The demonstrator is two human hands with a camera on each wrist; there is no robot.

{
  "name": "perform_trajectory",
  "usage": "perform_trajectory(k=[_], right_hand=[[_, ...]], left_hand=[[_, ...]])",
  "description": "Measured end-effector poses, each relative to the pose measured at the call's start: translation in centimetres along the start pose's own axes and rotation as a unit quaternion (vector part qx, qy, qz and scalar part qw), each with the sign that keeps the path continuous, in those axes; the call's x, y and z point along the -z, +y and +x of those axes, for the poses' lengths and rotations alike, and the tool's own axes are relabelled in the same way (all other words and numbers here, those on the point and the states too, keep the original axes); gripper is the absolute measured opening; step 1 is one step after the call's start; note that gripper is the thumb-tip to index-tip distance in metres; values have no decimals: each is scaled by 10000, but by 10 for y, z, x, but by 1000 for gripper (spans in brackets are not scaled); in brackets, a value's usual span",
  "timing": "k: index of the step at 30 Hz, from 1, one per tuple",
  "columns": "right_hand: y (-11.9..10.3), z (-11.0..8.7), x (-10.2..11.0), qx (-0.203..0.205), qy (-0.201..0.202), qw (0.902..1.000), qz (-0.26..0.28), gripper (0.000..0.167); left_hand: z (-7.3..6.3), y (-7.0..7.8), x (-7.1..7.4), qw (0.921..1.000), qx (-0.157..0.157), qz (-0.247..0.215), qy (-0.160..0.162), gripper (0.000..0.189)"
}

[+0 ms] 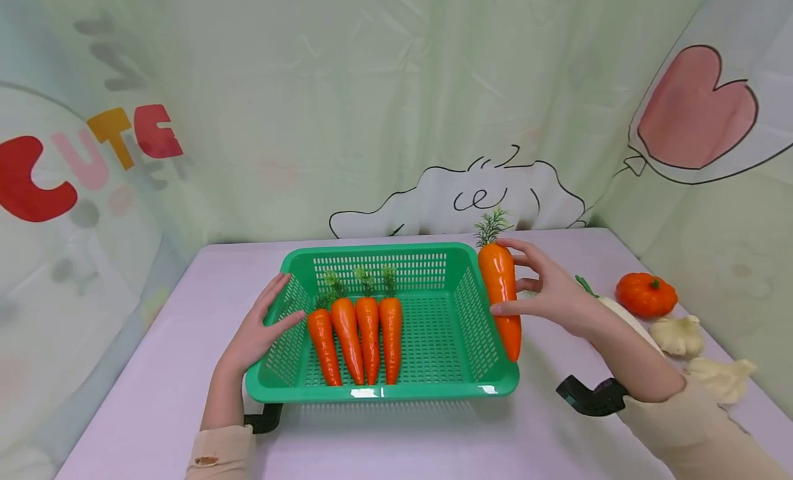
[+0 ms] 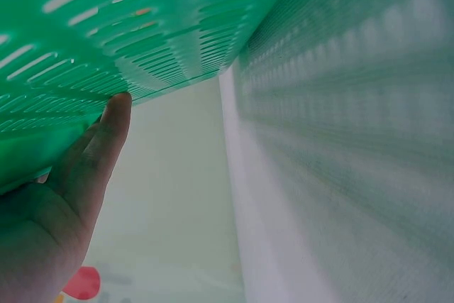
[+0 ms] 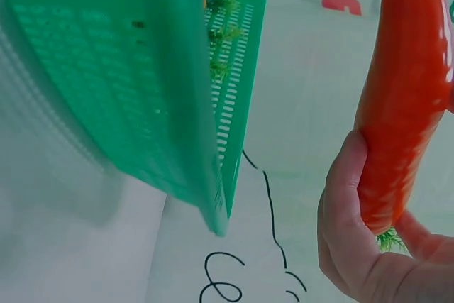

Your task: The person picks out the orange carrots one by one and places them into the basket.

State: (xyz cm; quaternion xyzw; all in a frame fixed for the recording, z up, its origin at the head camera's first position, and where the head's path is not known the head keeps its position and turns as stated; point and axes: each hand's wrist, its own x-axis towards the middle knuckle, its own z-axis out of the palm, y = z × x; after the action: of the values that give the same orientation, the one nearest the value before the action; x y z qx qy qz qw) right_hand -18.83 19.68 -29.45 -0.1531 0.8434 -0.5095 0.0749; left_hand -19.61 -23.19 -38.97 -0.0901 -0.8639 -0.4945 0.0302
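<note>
A green plastic basket [image 1: 427,392] with slotted sides sits at mid-table. Several orange carrots [image 1: 368,335] with leafy green tops lie side by side in its left half. My left hand [image 1: 254,335] holds the basket's left side, thumb over the rim; in the left wrist view a finger [image 2: 106,140] lies against the slotted outer wall. My right hand [image 1: 551,287] pinches another carrot [image 1: 500,287] between thumb and fingers above the basket's right rim. Its leafy top points away and its tip towards me. In the right wrist view, this carrot [image 3: 404,97] is apart from the basket.
Right of the basket, partly behind my right forearm, lie a white vegetable with a green stem [image 1: 626,316], a small orange pumpkin [image 1: 646,295] and two garlic bulbs [image 1: 678,336]. A printed curtain [image 1: 372,108] hangs behind the pale table [image 1: 180,370].
</note>
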Motion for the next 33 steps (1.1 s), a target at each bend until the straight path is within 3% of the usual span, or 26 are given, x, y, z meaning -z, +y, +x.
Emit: perform_trajectory(k=[22,33], right_hand=[[-30,32,-22,63,-522,9983,241,87],[-35,52,-36,-186,-734,9967,287,86]], left_hand=[[0,-1,0,10000,8,-27,4,72],[0,-1,0,10000,1,-64,-11,72]])
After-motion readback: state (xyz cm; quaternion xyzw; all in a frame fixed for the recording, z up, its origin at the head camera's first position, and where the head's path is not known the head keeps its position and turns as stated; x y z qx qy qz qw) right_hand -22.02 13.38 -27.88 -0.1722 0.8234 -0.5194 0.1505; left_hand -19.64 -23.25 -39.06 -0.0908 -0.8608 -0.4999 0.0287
